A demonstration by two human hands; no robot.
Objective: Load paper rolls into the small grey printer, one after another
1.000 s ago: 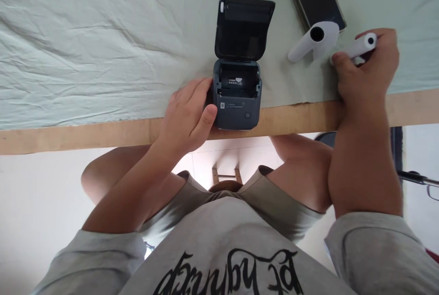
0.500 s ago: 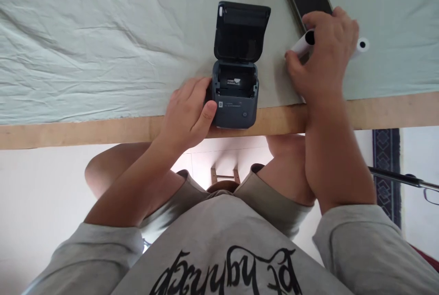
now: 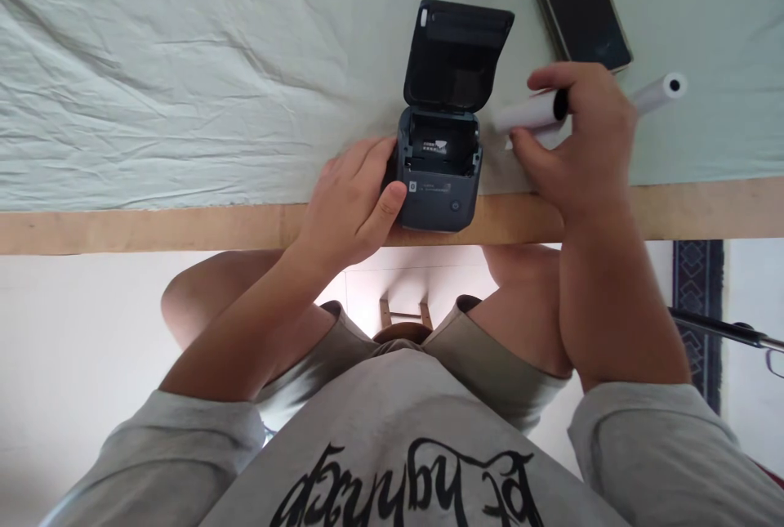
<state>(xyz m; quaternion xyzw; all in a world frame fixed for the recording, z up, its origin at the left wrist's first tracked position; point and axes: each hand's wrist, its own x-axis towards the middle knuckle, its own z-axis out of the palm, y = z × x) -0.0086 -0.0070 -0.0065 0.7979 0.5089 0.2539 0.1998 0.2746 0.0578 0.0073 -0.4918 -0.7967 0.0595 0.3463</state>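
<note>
A small dark blue-grey thermal printer [image 3: 436, 204] sits at the table's front edge with its lid [image 3: 456, 61] swung up, its paper bay exposed. My left hand [image 3: 352, 200] grips the printer's left side, thumb on the top face and fingers along the side. To the right of the printer, my right hand [image 3: 597, 135] is closed on a white paper roll [image 3: 527, 112], thumb below and index finger above its dark open end. The roll lies tilted, its left end close to the printer but apart from it. A second, thinner white roll [image 3: 657, 96] rests beyond my right knuckles, partly hidden.
A dark smartphone [image 3: 585, 8] in a case lies on the pale green cloth [image 3: 214, 86] above my right hand. The table's wooden edge [image 3: 153, 225] runs across in front of me. A stool [image 3: 401, 331] is under me, and a patterned mat [image 3: 698, 282] lies at the right.
My right hand has drawn the paper roll away from the phone, towards me and closer to the printer, turning it flatter. The left hand keeps its hold; the whole view has shifted slightly.
</note>
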